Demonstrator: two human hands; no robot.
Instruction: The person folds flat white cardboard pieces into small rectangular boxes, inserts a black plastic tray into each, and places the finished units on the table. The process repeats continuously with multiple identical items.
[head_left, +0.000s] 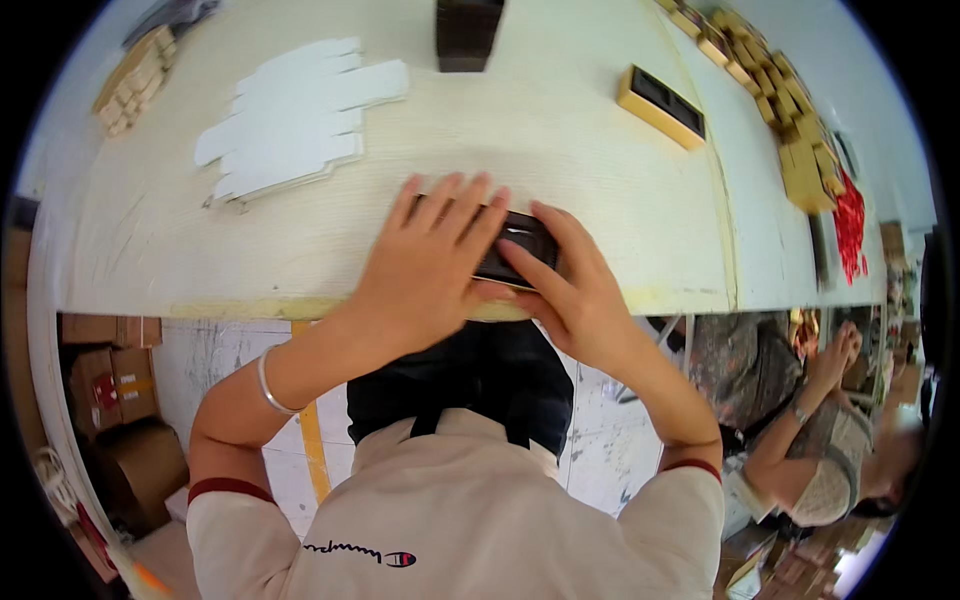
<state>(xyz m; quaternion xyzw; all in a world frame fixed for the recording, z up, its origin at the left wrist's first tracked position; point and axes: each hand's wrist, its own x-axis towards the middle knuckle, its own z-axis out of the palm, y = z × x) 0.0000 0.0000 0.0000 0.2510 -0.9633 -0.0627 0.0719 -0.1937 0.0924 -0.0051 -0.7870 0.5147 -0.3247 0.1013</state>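
At the near edge of the table lies a dark, shallow plastic tray [528, 240] with a recessed shape, partly covered by my hands. My left hand [425, 265] rests over its left part, palm down with the fingers stretched out and slightly blurred. Around its right end my right hand [583, 290] is closed, one digit pressed onto the tray's inside and the others along its edges. Whether the tray sits in a box is hidden. Farther right stands a gold box [662, 108] holding a similar black insert.
White flat card pieces [290, 120] lie stacked at the left. A dark stack of trays [468, 35] stands at the far middle. Gold boxes [770, 75] pile up at far right, near red material [850, 225]. Another person's hands [840, 355] show at the right.
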